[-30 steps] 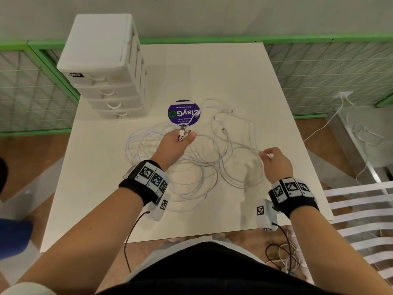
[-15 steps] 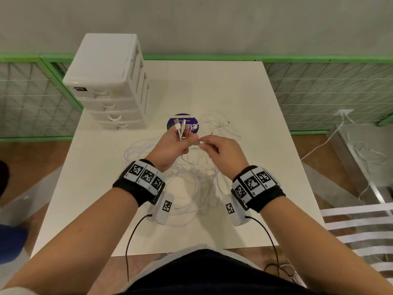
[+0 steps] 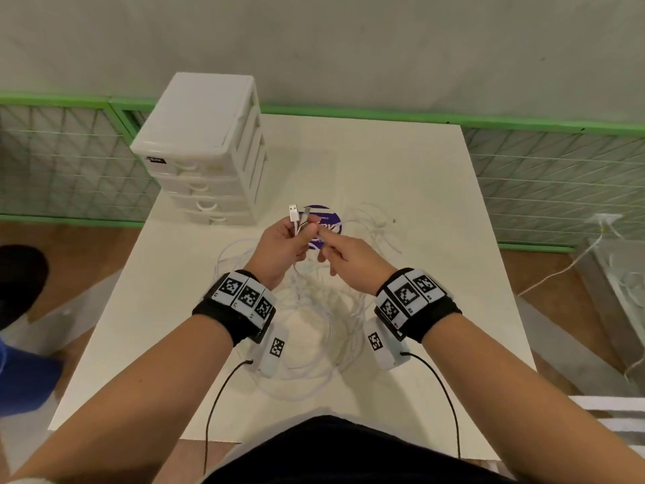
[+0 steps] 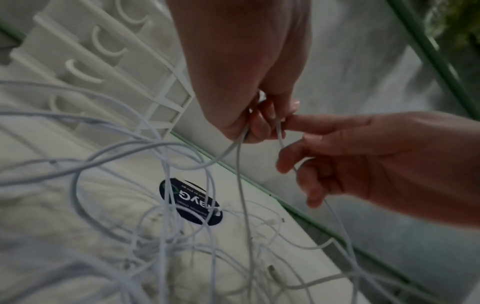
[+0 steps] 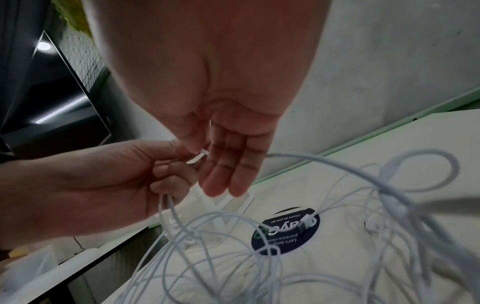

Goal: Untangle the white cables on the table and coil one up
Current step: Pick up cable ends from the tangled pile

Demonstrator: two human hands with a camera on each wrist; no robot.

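Observation:
Several white cables (image 3: pixel 314 302) lie tangled on the white table (image 3: pixel 401 169) under my raised hands. My left hand (image 3: pixel 279 246) grips two cable ends, and their USB plugs (image 3: pixel 295 214) stick up above its fingers. My right hand (image 3: pixel 345 260) meets it from the right, index finger against the left fingertips. In the left wrist view a cable strand (image 4: pixel 279 133) runs from the left hand (image 4: pixel 246 61) down between thumb and index of the right hand (image 4: pixel 363 154). The right wrist view shows a white plug (image 5: pixel 201 154) where both hands meet, and another plug (image 5: pixel 305 223) lying on the sticker.
A white drawer unit (image 3: pixel 206 144) stands at the table's back left. A round dark sticker (image 3: pixel 330 223) lies beyond my hands. Green-framed mesh fencing (image 3: pixel 558 169) borders the table. More white cables (image 3: pixel 593 246) lie on the floor at the right, a blue object (image 3: pixel 21 379) at the left.
My right hand came in from the right with a cable end and now touches my left hand. The left hand has lifted its two plugs higher, and the tangle has bunched up beneath.

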